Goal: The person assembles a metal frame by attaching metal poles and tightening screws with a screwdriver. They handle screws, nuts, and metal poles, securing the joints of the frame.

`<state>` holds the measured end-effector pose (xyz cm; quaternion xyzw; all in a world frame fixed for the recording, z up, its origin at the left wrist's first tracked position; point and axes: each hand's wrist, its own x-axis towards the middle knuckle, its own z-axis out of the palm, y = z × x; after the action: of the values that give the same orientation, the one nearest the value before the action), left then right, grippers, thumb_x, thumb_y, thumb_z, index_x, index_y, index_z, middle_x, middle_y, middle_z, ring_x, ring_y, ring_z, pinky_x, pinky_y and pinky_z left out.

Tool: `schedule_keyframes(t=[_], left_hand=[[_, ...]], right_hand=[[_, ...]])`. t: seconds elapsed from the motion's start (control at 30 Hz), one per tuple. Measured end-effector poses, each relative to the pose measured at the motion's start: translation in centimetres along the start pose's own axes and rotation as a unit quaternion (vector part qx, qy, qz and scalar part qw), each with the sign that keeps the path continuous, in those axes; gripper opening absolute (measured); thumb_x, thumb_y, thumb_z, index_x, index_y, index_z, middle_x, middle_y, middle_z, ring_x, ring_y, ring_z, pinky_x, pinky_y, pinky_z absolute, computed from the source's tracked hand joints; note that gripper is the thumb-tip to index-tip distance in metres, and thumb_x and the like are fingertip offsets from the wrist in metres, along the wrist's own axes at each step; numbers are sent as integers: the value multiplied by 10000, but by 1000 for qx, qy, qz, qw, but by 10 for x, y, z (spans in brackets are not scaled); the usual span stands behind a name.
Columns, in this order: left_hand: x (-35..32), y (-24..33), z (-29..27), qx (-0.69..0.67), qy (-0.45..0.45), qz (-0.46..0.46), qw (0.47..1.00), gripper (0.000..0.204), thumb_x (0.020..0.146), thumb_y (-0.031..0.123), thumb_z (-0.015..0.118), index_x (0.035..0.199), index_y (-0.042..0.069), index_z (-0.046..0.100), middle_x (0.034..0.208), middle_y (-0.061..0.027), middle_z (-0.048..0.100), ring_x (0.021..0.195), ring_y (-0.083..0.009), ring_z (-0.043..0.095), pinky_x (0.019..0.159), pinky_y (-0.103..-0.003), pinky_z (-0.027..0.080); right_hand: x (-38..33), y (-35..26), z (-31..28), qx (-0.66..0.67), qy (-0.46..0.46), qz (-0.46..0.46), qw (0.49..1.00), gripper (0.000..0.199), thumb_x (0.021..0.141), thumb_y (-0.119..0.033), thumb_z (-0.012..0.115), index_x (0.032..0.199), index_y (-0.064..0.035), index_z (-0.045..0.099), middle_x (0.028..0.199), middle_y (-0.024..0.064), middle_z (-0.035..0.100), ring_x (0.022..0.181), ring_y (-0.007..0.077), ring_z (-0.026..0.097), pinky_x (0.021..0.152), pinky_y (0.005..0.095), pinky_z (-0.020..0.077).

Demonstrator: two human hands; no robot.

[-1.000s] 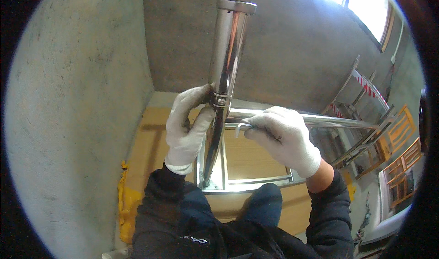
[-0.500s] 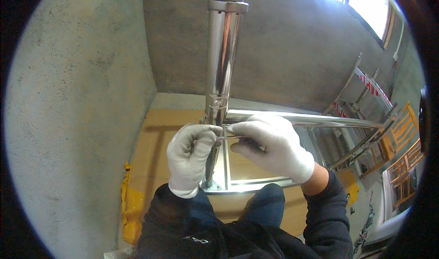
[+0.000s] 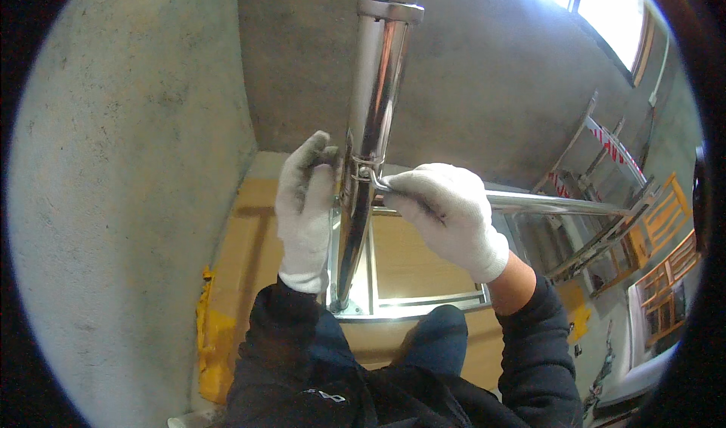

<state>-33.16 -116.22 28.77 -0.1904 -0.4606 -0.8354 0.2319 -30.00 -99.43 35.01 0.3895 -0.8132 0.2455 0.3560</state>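
A shiny steel post (image 3: 372, 95) rises in front of me, with a screw fitting (image 3: 364, 172) at its joint. In a white glove, my right hand (image 3: 450, 220) pinches a bent metal hex key (image 3: 380, 183); the key's short end meets the screw, though how deep it sits is too small to tell. My left hand (image 3: 306, 209), gloved too, is raised along the post's left side. Its fingers are extended and nothing shows in them. Whether the left palm touches the post is hidden.
A horizontal steel tube (image 3: 560, 203) runs off to the right behind my right hand. Below is a metal base frame (image 3: 408, 307) over tan sheeting. A stepladder (image 3: 578, 171) and wooden chairs (image 3: 669, 216) stand at the right; a bare wall (image 3: 128, 186) borders the left.
My left hand has let go of the hex key and moved up and left, its fingers opening. The right hand has brought the key up to the screw on the post.
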Motion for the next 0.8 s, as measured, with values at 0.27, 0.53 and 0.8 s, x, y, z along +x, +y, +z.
schedule_keyframes(t=[0.27, 0.53, 0.8], left_hand=[[6, -14, 3, -23, -163, -19, 986, 537, 1053, 351, 395, 1468, 20, 310, 1219, -130, 596, 1116, -216, 595, 1006, -362, 451], [7, -18, 0, -25, -189, -5, 982, 585, 1043, 376, 414, 1484, 19, 271, 1259, -123, 571, 1126, -219, 586, 1012, -376, 450], [7, -15, -1, -63, -202, -41, 977, 649, 1008, 341, 496, 1508, 14, 241, 1250, -128, 550, 1073, -199, 571, 976, -346, 442]], right_hand=[[4, 1, 4, 50, -5, 5, 999, 146, 756, 10, 709, 895, -9, 667, 709, 127, 621, 604, 281, 607, 571, 349, 474], [2, -7, 4, 16, 5, 17, 1000, 124, 779, -6, 722, 890, -7, 668, 748, 147, 655, 634, 286, 645, 583, 344, 496], [3, -15, 4, 10, -6, 42, 999, 100, 813, -87, 712, 876, -45, 647, 715, 141, 624, 649, 323, 632, 582, 377, 488]])
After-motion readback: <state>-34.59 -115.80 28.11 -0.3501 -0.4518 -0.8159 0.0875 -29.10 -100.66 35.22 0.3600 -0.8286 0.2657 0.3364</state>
